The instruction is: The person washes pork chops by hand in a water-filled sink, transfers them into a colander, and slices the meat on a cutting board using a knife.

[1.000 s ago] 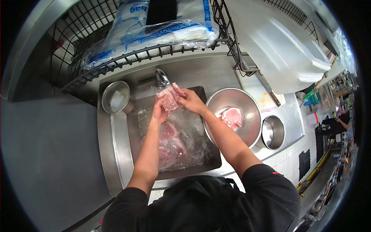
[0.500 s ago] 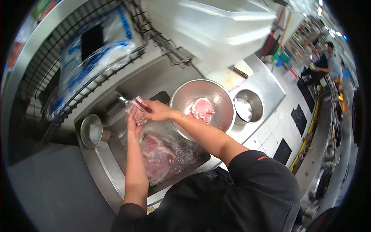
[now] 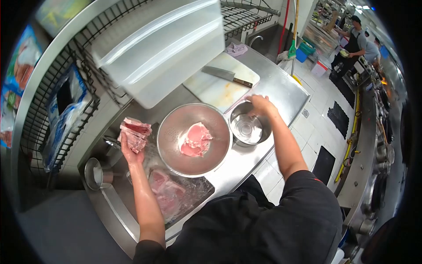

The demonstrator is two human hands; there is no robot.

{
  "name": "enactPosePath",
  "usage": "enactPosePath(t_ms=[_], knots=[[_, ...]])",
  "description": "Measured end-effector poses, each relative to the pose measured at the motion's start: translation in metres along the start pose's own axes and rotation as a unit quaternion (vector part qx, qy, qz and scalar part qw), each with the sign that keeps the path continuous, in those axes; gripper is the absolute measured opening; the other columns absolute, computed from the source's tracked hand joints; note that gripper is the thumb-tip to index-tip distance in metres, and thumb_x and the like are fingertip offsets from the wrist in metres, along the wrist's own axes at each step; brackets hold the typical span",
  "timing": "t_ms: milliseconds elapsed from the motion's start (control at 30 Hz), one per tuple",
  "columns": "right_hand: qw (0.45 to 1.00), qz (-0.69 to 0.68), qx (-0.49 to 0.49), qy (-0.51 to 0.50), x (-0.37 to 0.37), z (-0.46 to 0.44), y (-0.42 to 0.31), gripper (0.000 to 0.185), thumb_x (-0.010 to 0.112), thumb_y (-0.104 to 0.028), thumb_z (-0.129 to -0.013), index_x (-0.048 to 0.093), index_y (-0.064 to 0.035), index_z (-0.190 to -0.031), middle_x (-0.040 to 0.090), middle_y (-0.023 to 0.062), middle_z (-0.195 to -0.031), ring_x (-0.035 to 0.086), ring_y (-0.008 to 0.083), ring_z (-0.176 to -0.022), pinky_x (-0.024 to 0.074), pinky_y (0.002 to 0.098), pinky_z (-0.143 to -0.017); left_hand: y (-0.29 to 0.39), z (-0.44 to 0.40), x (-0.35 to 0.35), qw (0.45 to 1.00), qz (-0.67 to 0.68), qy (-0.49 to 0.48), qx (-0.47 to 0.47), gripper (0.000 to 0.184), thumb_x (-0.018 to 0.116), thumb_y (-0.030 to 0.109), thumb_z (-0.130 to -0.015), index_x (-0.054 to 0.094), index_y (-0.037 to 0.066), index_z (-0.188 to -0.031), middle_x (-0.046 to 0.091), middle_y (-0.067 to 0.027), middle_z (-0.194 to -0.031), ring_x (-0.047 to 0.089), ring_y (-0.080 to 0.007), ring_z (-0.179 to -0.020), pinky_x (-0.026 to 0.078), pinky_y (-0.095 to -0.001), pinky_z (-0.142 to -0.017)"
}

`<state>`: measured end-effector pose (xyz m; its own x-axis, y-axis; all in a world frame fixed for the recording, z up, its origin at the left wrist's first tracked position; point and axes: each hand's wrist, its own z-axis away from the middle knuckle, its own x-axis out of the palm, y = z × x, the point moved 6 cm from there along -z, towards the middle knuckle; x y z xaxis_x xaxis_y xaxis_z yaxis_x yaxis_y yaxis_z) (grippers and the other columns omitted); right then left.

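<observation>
Above the sink, my left hand [image 3: 132, 154] grips a piece of raw meat [image 3: 135, 135] from below, its cut ribbed side facing up. My right hand [image 3: 262, 106] is over the rim of a steel pot [image 3: 246, 128], thumb and fingers apart; the fingertips are slightly blurred. Between my hands stands a large steel bowl [image 3: 171, 132] with raw meat slices [image 3: 195, 140] in it. Lower in the sink lies more meat in clear plastic [image 3: 167, 193].
Behind the pot, a cleaver [image 3: 226, 75] lies on a white cutting board [image 3: 235, 94]. A translucent plastic bin [image 3: 167, 57] overhangs the sink's back. A small steel pot [image 3: 99, 174] sits at the sink's left corner. Wire shelving [image 3: 44, 127] is at left. Two people work in the background.
My right hand has left the meat and moved right to the pot. My left hand keeps the meat and has moved left. The view has shifted, showing the whole cleaver and board.
</observation>
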<state>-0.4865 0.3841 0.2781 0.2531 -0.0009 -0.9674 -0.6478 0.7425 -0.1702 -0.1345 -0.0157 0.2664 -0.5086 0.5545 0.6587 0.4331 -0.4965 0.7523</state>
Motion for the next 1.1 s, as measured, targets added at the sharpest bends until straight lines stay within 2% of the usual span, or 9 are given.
enactPosePath(t_ms=[167, 267, 400, 467, 567, 767, 833, 900, 1100], knots=[[0.983, -0.137, -0.122, 0.004, 0.02, -0.041, 0.121, 0.039, 0.07, -0.009, -0.072, 0.069, -0.003, -0.11, 0.069, 0.0239, -0.096, 0.065, 0.0416, -0.097, 0.0519, 0.0436, -0.087, -0.035, -0.019, 0.121, 0.999, -0.014, -0.024, 0.017, 0.056, 0.052, 0.053, -0.097, 0.052, 0.011, -0.134, 0.064, -0.0111, -0.12, 0.063, -0.0291, -0.104, 0.052, -0.0416, -0.072], [0.985, -0.172, -0.017, 0.012, -0.003, -0.066, 0.183, 0.039, 0.063, -0.003, -0.074, 0.067, -0.0008, -0.113, 0.069, 0.0239, -0.103, 0.065, 0.0418, -0.099, 0.0507, 0.0472, -0.09, -0.089, -0.035, 0.165, 0.998, 0.029, -0.031, -0.036, 0.058, 0.052, 0.055, -0.096, 0.052, 0.01, -0.133, 0.064, -0.0109, -0.119, 0.063, -0.0285, -0.106, 0.052, -0.0435, -0.074], [0.997, 0.021, -0.01, 0.069, -0.042, -0.087, 0.215, 0.031, 0.062, -0.006, -0.079, 0.067, -0.0033, -0.109, 0.07, 0.0206, -0.1, 0.066, 0.0402, -0.095, 0.0518, 0.0499, -0.085, -0.165, -0.051, 0.264, 0.991, 0.04, -0.055, -0.117, 0.059, 0.059, 0.054, -0.092, 0.053, 0.007, -0.128, 0.067, -0.0125, -0.11, 0.067, -0.0281, -0.096, 0.056, -0.041, -0.073], [0.972, -0.075, -0.116, 0.191, -0.056, -0.099, 0.182, 0.03, 0.063, -0.011, -0.083, 0.067, -0.0052, -0.112, 0.068, 0.0207, -0.111, 0.064, 0.0378, -0.105, 0.0512, 0.0454, -0.091, -0.208, -0.069, 0.291, 0.995, 0.008, -0.036, -0.091, 0.06, 0.056, 0.057, -0.092, 0.053, 0.008, -0.127, 0.067, -0.0126, -0.11, 0.068, -0.0266, -0.094, 0.053, -0.0376, -0.063], [0.932, -0.284, -0.198, 0.105, -0.047, -0.122, 0.097, 0.038, 0.06, -0.013, -0.087, 0.06, -0.0014, -0.123, 0.065, 0.0251, -0.113, 0.064, 0.0413, -0.104, 0.0496, 0.0487, -0.092, -0.276, -0.102, 0.269, 0.994, 0.018, 0.069, -0.086, 0.061, 0.06, 0.059, -0.089, 0.053, 0.01, -0.124, 0.067, -0.0109, -0.108, 0.069, -0.0235, -0.084, 0.048, -0.0342, -0.047], [0.986, -0.092, -0.094, 0.1, 0.057, -0.191, 0.047, 0.052, 0.058, -0.018, -0.088, 0.046, -0.0032, -0.137, 0.061, 0.0216, -0.117, 0.062, 0.0432, -0.103, 0.0498, 0.0525, -0.09, -0.317, -0.107, 0.222, 0.946, -0.146, 0.273, -0.09, 0.054, 0.074, 0.042, -0.086, 0.044, 0.011, -0.117, 0.066, -0.0094, -0.096, 0.069, -0.022, -0.078, 0.051, -0.0367, -0.046], [0.986, -0.047, -0.113, 0.116, 0.071, -0.206, 0.055, 0.044, 0.057, -0.02, -0.09, 0.049, 0.0016, -0.127, 0.059, 0.0227, -0.119, 0.062, 0.0443, -0.103, 0.051, 0.0527, -0.087, -0.313, -0.095, 0.215, 0.929, -0.167, 0.313, -0.101, 0.056, 0.075, 0.043, -0.085, 0.042, 0.013, -0.119, 0.066, -0.0091, -0.097, 0.069, -0.0219, -0.075, 0.049, -0.037, -0.042], [0.981, -0.118, -0.108, 0.109, 0.063, -0.21, 0.062, 0.037, 0.055, -0.021, -0.092, 0.05, 0.0027, -0.121, 0.06, 0.0231, -0.116, 0.063, 0.0442, -0.101, 0.0521, 0.0527, -0.084, -0.314, -0.1, 0.215, 0.968, -0.112, 0.183, -0.127, 0.064, 0.076, 0.046, -0.083, 0.037, 0.014, -0.122, 0.066, -0.0084, -0.096, 0.069, -0.0221, -0.073, 0.048, -0.0345, -0.04], [0.947, -0.29, -0.064, 0.121, 0.037, -0.167, 0.073, 0.029, 0.048, -0.027, -0.1, 0.048, 0.0023, -0.103, 0.065, 0.0245, -0.096, 0.066, 0.0438, -0.084, 0.0547, 0.0525, -0.072, -0.313, -0.095, 0.224, 0.943, -0.132, 0.28, -0.12, 0.062, 0.076, 0.053, -0.08, 0.042, 0.016, -0.117, 0.065, -0.0051, -0.089, 0.068, -0.0175, -0.068, 0.043, -0.0284, -0.037]])
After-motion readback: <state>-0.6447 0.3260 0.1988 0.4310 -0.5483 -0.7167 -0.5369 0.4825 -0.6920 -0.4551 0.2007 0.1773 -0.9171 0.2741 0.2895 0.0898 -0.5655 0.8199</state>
